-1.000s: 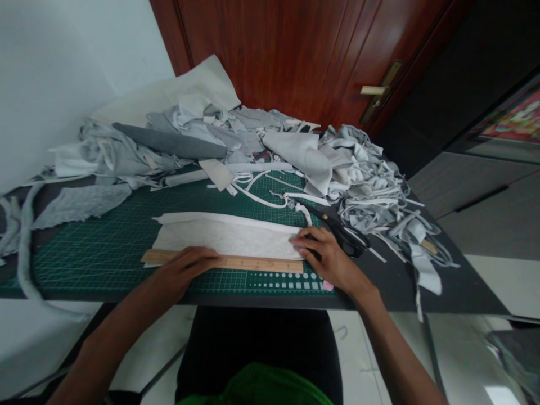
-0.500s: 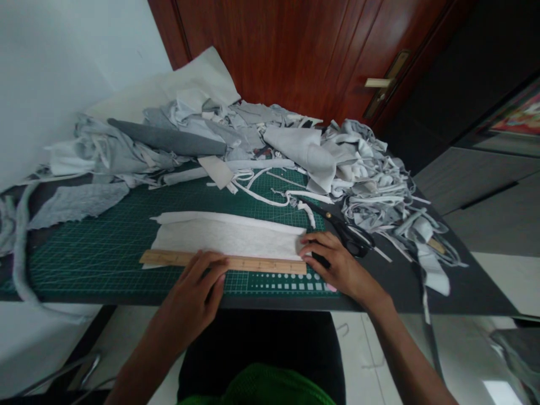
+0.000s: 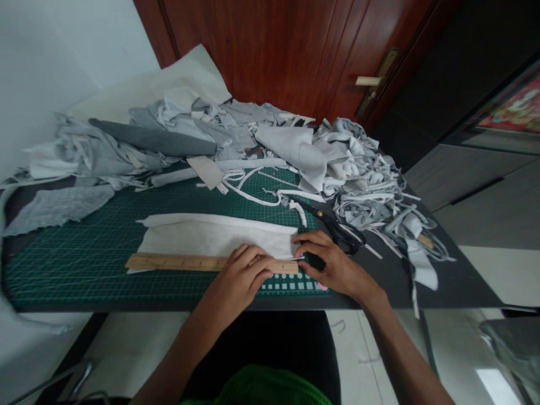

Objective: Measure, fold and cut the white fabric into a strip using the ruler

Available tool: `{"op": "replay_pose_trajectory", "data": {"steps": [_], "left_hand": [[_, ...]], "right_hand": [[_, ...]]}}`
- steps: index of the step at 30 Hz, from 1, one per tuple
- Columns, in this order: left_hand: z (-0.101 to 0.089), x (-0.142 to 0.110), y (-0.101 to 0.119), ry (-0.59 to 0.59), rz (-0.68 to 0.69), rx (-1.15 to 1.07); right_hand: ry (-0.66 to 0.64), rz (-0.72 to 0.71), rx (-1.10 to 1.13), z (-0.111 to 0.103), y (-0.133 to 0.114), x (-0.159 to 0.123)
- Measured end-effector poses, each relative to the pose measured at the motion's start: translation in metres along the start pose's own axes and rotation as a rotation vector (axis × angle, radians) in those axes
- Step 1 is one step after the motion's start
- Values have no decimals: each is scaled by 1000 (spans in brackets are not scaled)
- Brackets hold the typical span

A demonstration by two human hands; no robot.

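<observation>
A strip of off-white fabric (image 3: 202,239) lies lengthwise on the green cutting mat (image 3: 84,275), its far edge folded over. Along its near edge rests a wooden ruler (image 3: 177,262), with a sliver of fabric showing below the ruler at the left end. My left hand (image 3: 242,278) is closed across the ruler right of its middle, fingertips over the fabric and thumb at the near side. At the strip's right end, my right hand (image 3: 331,261) pinches the fabric's corner between fingers and thumb. Black scissors (image 3: 341,230) lie just beyond my right hand.
Heaps of grey and white fabric scraps (image 3: 363,169) cover the back and right of the table. White cords (image 3: 253,197) and a beige piece (image 3: 206,171) lie behind the strip. A wooden door (image 3: 261,50) stands behind. The table's front edge runs close to my body.
My left hand has slid right along the ruler, nearer my right hand. My right hand stays at the strip's right end. The whole view has shifted slightly.
</observation>
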State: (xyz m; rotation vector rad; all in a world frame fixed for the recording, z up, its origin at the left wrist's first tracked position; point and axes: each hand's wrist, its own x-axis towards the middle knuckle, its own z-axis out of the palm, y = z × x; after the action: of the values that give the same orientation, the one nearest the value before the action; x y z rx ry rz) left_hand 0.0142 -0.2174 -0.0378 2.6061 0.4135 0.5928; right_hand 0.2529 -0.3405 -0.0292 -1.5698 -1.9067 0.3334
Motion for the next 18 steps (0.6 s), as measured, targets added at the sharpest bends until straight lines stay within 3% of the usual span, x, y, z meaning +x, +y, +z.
{"op": "replay_pose_trajectory", "data": {"steps": [12, 18], "left_hand": [[5, 2, -3, -24, 10, -7], [1, 15, -3, -166, 111, 148]], "right_hand": [[-10, -10, 72, -10, 6, -2], [-15, -31, 62, -11, 9, -4]]}}
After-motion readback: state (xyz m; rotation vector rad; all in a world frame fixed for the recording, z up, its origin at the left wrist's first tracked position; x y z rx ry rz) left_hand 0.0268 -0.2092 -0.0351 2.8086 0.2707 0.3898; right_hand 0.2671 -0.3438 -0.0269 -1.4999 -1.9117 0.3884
